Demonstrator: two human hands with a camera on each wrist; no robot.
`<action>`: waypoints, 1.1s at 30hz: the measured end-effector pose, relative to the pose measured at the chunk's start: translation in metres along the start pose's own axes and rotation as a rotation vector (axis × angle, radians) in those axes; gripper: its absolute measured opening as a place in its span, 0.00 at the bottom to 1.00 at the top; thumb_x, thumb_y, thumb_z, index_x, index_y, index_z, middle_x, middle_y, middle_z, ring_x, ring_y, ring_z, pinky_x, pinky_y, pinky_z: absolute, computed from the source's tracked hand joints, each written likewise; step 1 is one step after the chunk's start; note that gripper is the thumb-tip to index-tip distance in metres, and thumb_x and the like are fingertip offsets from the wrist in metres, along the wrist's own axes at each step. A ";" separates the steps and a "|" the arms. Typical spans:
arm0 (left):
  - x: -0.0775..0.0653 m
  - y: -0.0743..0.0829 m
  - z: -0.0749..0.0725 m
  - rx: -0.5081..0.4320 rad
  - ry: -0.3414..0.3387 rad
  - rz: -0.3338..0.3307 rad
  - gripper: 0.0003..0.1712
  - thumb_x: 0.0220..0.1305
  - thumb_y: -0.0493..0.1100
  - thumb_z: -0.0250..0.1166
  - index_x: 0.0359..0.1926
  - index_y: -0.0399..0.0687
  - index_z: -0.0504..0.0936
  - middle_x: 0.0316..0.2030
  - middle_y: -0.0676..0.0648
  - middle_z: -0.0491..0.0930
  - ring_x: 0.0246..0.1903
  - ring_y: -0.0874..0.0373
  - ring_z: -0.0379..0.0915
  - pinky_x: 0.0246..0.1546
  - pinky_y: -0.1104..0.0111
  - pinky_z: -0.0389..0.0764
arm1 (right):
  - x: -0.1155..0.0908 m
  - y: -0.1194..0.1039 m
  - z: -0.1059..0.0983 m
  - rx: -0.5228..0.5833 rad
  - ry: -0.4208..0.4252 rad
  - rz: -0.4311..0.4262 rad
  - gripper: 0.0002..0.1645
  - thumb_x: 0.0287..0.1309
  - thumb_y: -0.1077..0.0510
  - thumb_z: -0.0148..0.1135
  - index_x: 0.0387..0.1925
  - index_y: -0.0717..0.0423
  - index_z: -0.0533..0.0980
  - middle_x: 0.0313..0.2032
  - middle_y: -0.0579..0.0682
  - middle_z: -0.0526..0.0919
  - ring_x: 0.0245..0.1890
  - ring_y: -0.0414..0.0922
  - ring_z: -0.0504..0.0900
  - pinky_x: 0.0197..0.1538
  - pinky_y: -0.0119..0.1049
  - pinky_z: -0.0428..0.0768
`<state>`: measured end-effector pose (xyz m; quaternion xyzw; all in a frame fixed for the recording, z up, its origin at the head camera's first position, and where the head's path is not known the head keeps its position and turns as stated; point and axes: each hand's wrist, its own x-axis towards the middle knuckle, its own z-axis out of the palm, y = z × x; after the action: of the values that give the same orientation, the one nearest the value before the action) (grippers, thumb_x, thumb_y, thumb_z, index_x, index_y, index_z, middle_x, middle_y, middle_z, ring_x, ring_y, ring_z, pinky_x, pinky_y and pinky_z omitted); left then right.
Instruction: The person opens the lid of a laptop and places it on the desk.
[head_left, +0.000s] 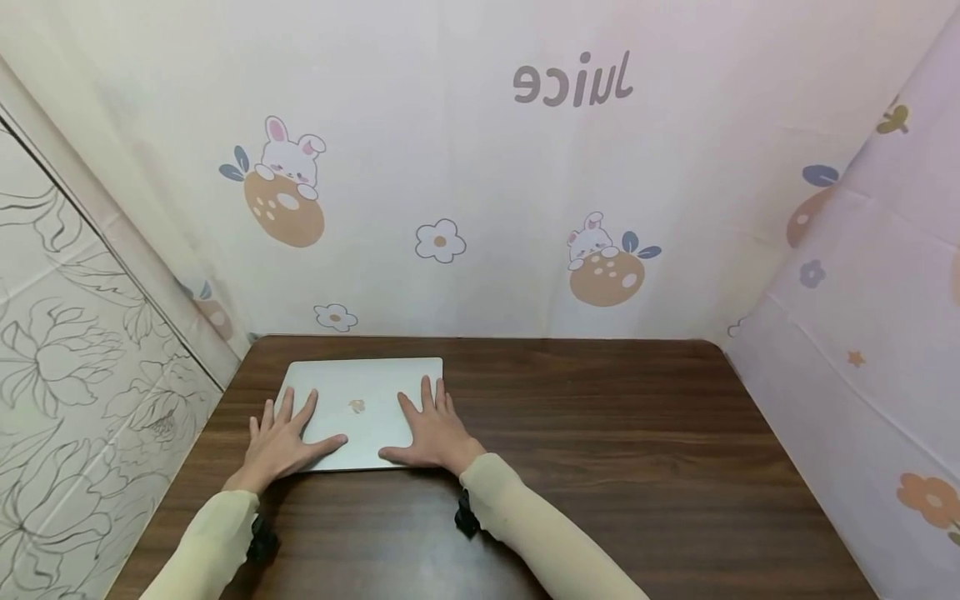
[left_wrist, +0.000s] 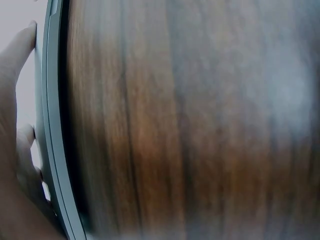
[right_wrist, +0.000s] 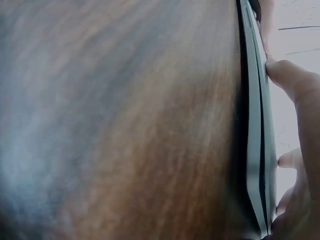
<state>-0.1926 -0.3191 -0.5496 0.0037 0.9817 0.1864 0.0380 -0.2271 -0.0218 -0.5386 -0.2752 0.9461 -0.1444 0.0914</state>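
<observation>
A closed silver laptop [head_left: 367, 383] with a small logo on its lid lies flat at the far left part of the wooden table. My left hand [head_left: 283, 443] rests on its left side, fingers spread and thumb pointing inward across the lid. On the right side of the lid lies my right hand [head_left: 435, 433], its fingers spread too. Both wrist views show the laptop's thin front edge, with the left thumb [left_wrist: 20, 47] and the right thumb [right_wrist: 290, 77] on top of the lid. The fingertips press from above and do not curl round the laptop.
The dark brown table [head_left: 600, 433] extends to the right of the laptop and in front of it. Behind it hangs a pale curtain [head_left: 495, 167] printed with rabbits, fruit and flowers. A panel with line-drawn flowers [head_left: 67, 400] stands at the left.
</observation>
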 end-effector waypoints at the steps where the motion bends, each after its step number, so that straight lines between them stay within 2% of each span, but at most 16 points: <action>1: 0.000 0.001 0.000 -0.002 -0.002 0.001 0.66 0.57 0.81 0.61 0.83 0.50 0.50 0.80 0.27 0.34 0.75 0.18 0.26 0.66 0.22 0.31 | 0.000 0.000 0.000 0.003 0.001 0.005 0.62 0.58 0.15 0.49 0.83 0.43 0.50 0.81 0.67 0.35 0.80 0.69 0.33 0.80 0.61 0.49; 9: 0.001 0.005 0.001 -0.008 -0.013 -0.002 0.67 0.55 0.82 0.61 0.83 0.50 0.49 0.80 0.26 0.34 0.75 0.18 0.25 0.66 0.22 0.31 | -0.003 0.000 -0.001 -0.041 -0.003 0.035 0.63 0.56 0.13 0.47 0.83 0.39 0.47 0.81 0.66 0.35 0.81 0.67 0.34 0.80 0.60 0.49; 20: -0.001 0.012 0.004 -0.007 -0.020 -0.004 0.68 0.55 0.82 0.61 0.83 0.50 0.49 0.80 0.27 0.33 0.76 0.18 0.24 0.66 0.22 0.30 | -0.014 0.005 -0.003 -0.033 0.033 0.053 0.62 0.56 0.13 0.48 0.83 0.37 0.50 0.82 0.64 0.38 0.80 0.71 0.36 0.78 0.66 0.51; 33: -0.006 0.025 0.006 -0.014 -0.017 -0.005 0.68 0.54 0.82 0.62 0.83 0.49 0.50 0.80 0.27 0.34 0.75 0.18 0.24 0.66 0.22 0.30 | -0.022 0.011 -0.006 -0.046 0.027 0.050 0.62 0.56 0.13 0.48 0.82 0.39 0.52 0.82 0.64 0.40 0.79 0.72 0.39 0.77 0.65 0.54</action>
<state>-0.1864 -0.2936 -0.5455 0.0026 0.9801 0.1929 0.0468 -0.2162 0.0005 -0.5350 -0.2514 0.9569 -0.1240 0.0758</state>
